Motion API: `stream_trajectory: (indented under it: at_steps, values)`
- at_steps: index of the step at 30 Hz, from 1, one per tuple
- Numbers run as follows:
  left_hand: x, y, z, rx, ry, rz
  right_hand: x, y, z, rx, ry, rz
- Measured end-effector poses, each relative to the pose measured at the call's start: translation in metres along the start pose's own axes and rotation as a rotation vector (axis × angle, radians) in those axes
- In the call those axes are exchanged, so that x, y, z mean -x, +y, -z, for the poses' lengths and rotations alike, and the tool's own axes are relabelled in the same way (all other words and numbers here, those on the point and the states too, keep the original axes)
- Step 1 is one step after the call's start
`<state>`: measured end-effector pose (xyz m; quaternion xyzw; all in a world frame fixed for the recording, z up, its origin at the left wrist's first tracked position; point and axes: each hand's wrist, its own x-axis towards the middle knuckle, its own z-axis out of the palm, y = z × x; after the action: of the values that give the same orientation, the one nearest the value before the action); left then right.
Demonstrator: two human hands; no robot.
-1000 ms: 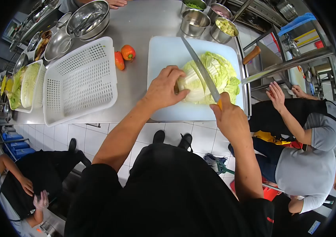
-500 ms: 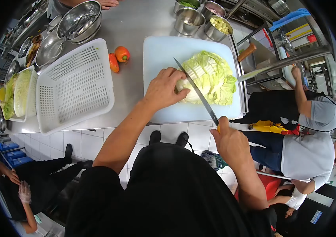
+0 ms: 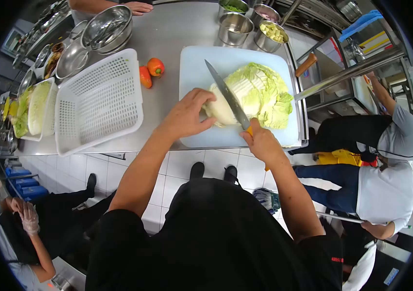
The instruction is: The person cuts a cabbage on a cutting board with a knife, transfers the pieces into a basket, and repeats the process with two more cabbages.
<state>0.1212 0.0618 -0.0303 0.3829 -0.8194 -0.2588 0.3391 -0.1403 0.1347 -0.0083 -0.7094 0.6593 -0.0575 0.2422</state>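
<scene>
Slicing is under way — the left hand (image 3: 185, 116) pins the cabbage (image 3: 257, 94), the right hand (image 3: 262, 143) grips the knife (image 3: 227, 97) across its near-left end — next, I judge, a firm downward cut clear of the fingers.

A commercial kitchen. A long stainless steel worktable (image 3: 167, 34) carries stacked steel mixing bowls (image 3: 107, 26) at far left and steel ingredient canisters (image 3: 235, 26) at the far edge, beside a white perforated plastic basket (image 3: 97, 99). White floor tiles (image 3: 95, 169) lie below, and aproned workers crouch on both sides.
</scene>
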Motion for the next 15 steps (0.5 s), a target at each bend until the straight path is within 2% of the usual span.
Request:
stream_trajectory:
  at_steps: [2,5,8,11,12,13,14,15]
  values:
    - [0.021,0.003,0.006,0.036,-0.018,0.100,-0.001,0.003,0.000,0.014,-0.003,0.013]
    - [0.026,0.023,-0.003,0.087,0.061,0.507,0.002,-0.001,0.001,-0.001,-0.020,0.005]
    - [0.014,0.024,-0.036,-0.188,0.267,0.480,0.003,-0.007,0.012,-0.033,-0.114,-0.022]
    - [0.008,0.048,-0.047,0.202,0.220,0.726,0.004,0.001,0.020,-0.062,-0.232,0.091]
    - [0.002,0.064,-0.048,0.370,0.217,0.832,0.000,0.015,0.005,-0.100,-0.185,0.154]
    - [0.005,0.070,-0.049,0.513,0.294,0.857,-0.001,0.025,-0.009,-0.137,-0.134,0.203]
    - [0.016,0.062,-0.050,0.631,0.365,0.870,0.004,0.020,0.006,-0.124,-0.242,0.179]
    - [0.022,0.080,-0.046,0.628,0.415,0.834,0.006,0.024,0.000,-0.131,-0.247,0.204]
